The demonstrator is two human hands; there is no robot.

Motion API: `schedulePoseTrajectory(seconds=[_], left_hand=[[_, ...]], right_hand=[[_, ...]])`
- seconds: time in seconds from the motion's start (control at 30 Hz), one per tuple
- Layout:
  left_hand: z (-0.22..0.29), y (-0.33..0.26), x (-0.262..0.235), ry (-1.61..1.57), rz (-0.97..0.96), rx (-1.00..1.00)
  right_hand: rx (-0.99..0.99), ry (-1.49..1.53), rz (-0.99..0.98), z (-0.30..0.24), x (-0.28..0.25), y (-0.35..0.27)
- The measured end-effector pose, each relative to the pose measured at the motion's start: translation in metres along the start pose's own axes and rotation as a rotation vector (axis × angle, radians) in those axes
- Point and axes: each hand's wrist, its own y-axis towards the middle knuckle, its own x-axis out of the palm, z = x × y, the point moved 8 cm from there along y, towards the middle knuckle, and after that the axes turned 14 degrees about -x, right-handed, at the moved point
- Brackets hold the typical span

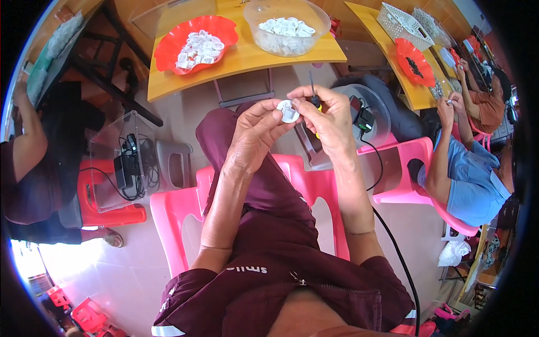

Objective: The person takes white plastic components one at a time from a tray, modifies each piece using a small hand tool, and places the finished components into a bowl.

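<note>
My left hand (255, 132) pinches a small white round plastic part (288, 111) between thumb and fingers, held up above my lap. My right hand (328, 121) grips a thin tool (313, 94) with a black and yellow handle, its metal tip pointing up beside the white part. Both hands meet in front of the wooden table's near edge (224, 70). On that table a red scalloped bowl (168, 48) and a clear plastic bowl (264, 42) each hold several similar white parts.
I sit on a pink plastic chair (174, 219). A clear box (109, 168) with cables stands on a red stool at left, beside a seated person (33, 168). At right two people (469, 180) work at another wooden table with a red bowl (412, 59) and white baskets. A black cable (393, 247) runs down my right side.
</note>
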Motion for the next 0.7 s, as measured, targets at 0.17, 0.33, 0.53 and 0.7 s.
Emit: schedulePoseTrajectory(seconds=[0.17,0.33,0.53,0.7], left_hand=[[-0.001,0.000,-0.001,-0.049,-0.015,0.024],[-0.001,0.000,-0.004,-0.158,-0.092,0.010],[-0.002,0.000,-0.005,-0.205,-0.083,0.000],[0.007,-0.003,-0.013,-0.098,0.031,0.084]], right_hand=[[-0.046,-0.041,0.003,-0.001,-0.003,0.001],[-0.004,0.090,0.083,-0.005,-0.007,0.000],[-0.062,0.017,0.046,-0.007,-0.004,0.000],[-0.272,-0.335,-0.054,-0.023,0.000,0.000]])
